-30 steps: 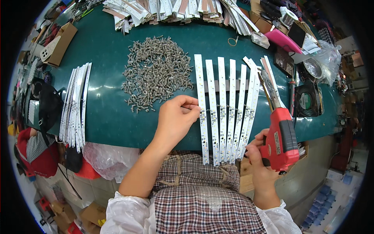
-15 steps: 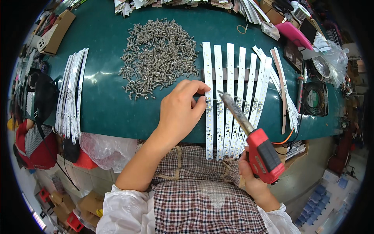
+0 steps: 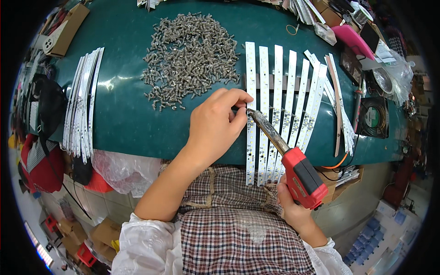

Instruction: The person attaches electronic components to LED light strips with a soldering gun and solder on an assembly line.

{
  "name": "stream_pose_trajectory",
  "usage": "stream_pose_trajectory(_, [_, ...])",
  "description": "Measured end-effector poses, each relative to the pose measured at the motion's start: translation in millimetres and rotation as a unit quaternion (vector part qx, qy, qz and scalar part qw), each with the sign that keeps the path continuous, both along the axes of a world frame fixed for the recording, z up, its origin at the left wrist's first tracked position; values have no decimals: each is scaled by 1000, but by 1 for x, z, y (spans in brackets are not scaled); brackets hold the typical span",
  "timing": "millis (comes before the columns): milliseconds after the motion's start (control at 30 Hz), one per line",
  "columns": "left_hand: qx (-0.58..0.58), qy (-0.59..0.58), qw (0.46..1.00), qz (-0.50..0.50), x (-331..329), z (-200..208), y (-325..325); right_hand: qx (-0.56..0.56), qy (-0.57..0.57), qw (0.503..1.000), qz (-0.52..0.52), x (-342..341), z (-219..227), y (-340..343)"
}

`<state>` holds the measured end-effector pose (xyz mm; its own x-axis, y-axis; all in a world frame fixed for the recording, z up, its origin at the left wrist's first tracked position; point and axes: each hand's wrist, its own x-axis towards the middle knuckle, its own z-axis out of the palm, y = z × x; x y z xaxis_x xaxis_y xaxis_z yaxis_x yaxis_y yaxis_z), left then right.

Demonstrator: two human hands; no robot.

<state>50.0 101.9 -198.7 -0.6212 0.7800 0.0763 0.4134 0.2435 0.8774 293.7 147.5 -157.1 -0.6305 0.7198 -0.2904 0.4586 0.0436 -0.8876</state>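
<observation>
Now our left hand (image 3: 215,123) pinches a tiny, slippery screw (image 3: 242,109) on the thin, stiff strip (image 3: 250,114); our right hand (image 3: 293,208) clamps the red screwdriver (image 3: 300,176).

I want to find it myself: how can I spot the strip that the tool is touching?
Look at the green table, right of the screw pile, where white strips lie side by side. Yours is the leftmost strip, next to the screws. Only this one has the left hand and the red screwdriver tip on it.

head cam | above, facing down | near green table (image 3: 128,114)
</observation>
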Motion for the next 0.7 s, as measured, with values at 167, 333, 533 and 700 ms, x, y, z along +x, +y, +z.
stream_pose_trajectory(167, [-5,11,1000,1,0,-2,0,10,-17,1000,16,0,-1,0])
stream_pose_trajectory(333, [-4,19,1000,3,0,-1,-1,23,-24,999,19,0,1,-1])
stream_pose_trajectory(533, [1,11,1000,4,1,-2,0,-1,-9,1000,-2,1,-1,-4])
stream_pose_trajectory(700, [0,-1,1000,5,1,-1,0,15,6,999,37,11,5,1])
